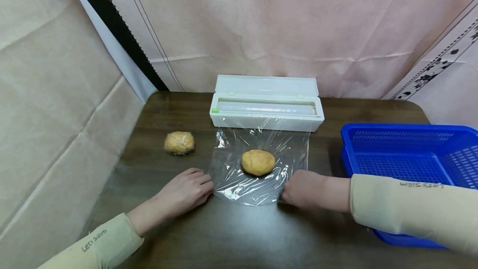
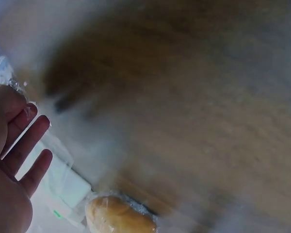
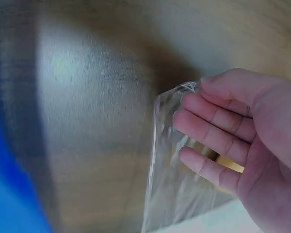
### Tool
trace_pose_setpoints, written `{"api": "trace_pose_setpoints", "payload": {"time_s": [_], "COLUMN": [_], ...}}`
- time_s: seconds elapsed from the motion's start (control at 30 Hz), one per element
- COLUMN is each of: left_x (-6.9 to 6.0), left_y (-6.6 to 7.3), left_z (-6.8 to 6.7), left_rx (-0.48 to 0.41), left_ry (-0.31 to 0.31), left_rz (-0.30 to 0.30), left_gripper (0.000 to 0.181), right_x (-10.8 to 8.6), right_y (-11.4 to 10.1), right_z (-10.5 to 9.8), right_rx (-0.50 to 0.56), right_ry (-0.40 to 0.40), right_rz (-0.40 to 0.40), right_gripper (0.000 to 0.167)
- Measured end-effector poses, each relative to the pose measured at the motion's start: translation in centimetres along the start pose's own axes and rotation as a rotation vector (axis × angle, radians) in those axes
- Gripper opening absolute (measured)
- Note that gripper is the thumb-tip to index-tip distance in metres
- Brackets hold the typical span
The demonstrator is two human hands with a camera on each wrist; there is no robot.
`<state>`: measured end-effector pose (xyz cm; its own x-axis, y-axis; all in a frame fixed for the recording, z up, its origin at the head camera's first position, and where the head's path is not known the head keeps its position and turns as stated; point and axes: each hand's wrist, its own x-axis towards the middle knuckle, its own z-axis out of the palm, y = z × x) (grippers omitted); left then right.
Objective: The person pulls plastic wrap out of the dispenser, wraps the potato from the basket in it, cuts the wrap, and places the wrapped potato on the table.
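Observation:
A sheet of clear cling film (image 1: 239, 188) stretches from a white dispenser box (image 1: 267, 123) toward the front of the table. On the film lies a bare yellow potato (image 1: 258, 162). My left hand (image 1: 190, 190) pinches the film's near left corner between thumb and index finger, the other fingers spread, as the left wrist view shows. The near right corner is pinched by my right hand (image 3: 228, 121), thumb against index finger. To the left sits a second potato (image 1: 179, 143) wrapped in film; part of it also shows in the left wrist view.
The dispenser's lid (image 1: 267, 85) stands raised, with a film roll (image 1: 266, 108) inside. A blue plastic basket (image 1: 396, 128) is at the right, partly under my right sleeve (image 1: 403, 202). Cloth hangs behind the dark wooden table (image 1: 224, 235).

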<state>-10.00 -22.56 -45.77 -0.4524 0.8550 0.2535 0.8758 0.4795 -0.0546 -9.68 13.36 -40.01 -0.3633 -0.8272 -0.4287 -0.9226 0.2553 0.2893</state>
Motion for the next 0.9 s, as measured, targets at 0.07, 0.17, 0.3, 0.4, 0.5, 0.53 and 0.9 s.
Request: {"api": "trace_pose_setpoints", "payload": {"time_s": [0.07,0.17,0.3,0.4,0.5,0.53,0.9], "left_x": [0.3,0.7,1.4,2.1,2.8,3.1,5.4], "left_y": [-0.2,-0.5,-1.1,-1.7,-2.3,-2.5,-4.9], "left_z": [-0.4,-1.1,-1.9,-2.5,-2.8,-2.8,-2.3], "left_rx": [-0.021,-0.046,-0.069,-0.079,-0.093,-0.102,-0.193], "left_ry": [-0.01,-0.008,0.012,0.024,0.035,0.039,0.044], "left_rz": [-0.025,-0.053,-0.089,-0.121,-0.15,-0.161,-0.317], "left_gripper": [0.015,0.015,0.014,0.012,0.01,0.01,0.009], "right_x": [-0.5,-1.3,-2.1,-2.5,-2.7,-2.8,-2.5], "right_y": [0.7,1.9,3.4,4.5,5.4,5.7,9.4], "right_z": [-0.4,-1.0,-1.6,-1.8,-1.9,-2.0,-2.2], "right_rx": [0.039,0.097,0.16,0.185,0.205,0.209,0.346], "right_ry": [0.033,0.079,0.139,0.142,0.126,0.12,0.053], "right_rz": [0.016,0.033,0.053,0.074,0.092,0.099,0.171], "right_gripper": [0.015,0.015,0.015,0.017,0.018,0.019,0.018]}}
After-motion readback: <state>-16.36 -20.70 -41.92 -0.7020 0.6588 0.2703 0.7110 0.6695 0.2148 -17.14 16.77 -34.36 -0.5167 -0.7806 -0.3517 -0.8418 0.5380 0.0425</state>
